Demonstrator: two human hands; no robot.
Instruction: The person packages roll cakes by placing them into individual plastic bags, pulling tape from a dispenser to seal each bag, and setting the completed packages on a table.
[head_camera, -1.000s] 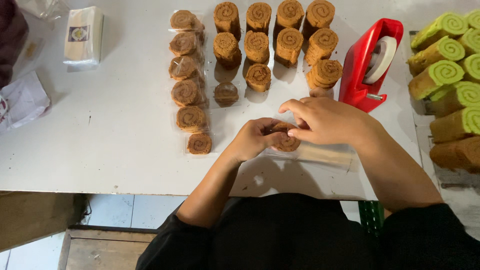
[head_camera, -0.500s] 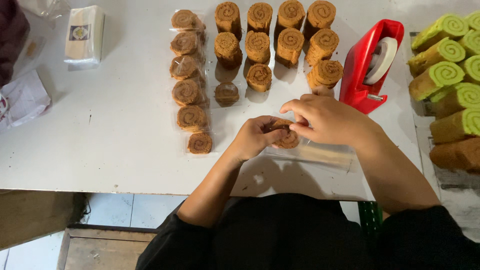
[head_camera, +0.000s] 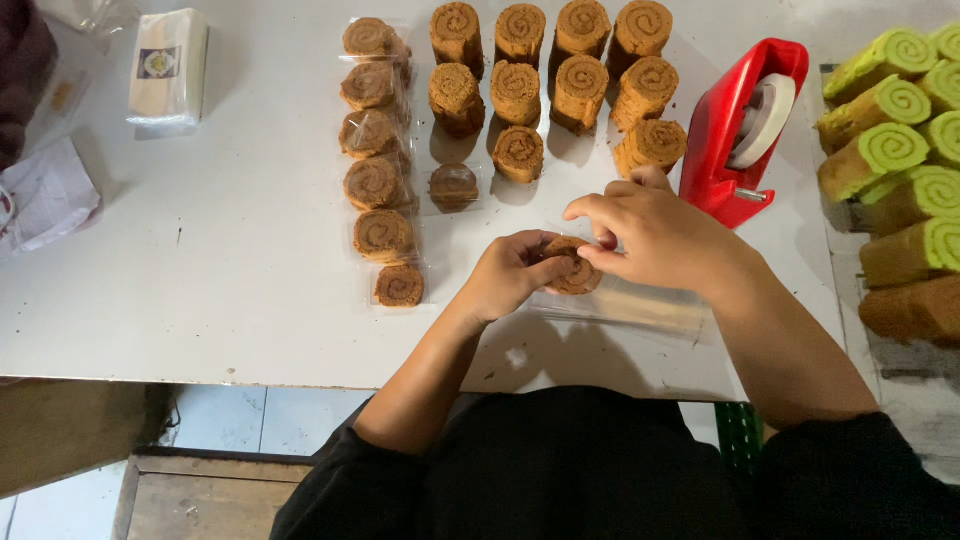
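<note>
My left hand (head_camera: 513, 272) and my right hand (head_camera: 652, 236) meet over a brown swirl roll slice (head_camera: 574, 273) near the front of the white table (head_camera: 220, 260). Both pinch the slice, which sits in a clear plastic sleeve. Under my right wrist lies a flat stack of clear plastic bags (head_camera: 640, 305). To the left stands a column of wrapped brown slices (head_camera: 378, 183). Behind my hands are rows of unwrapped brown roll slices (head_camera: 550, 70).
A red tape dispenser (head_camera: 742, 125) stands just right of my right hand. Green swirl rolls (head_camera: 895, 150) lie on a tray at the far right. A small white box (head_camera: 168, 70) and crumpled plastic (head_camera: 40, 195) sit at the left. The table's front edge is close to my body.
My hands have shifted only slightly, fingers working around the same brown slice. Everything else has stayed in place.
</note>
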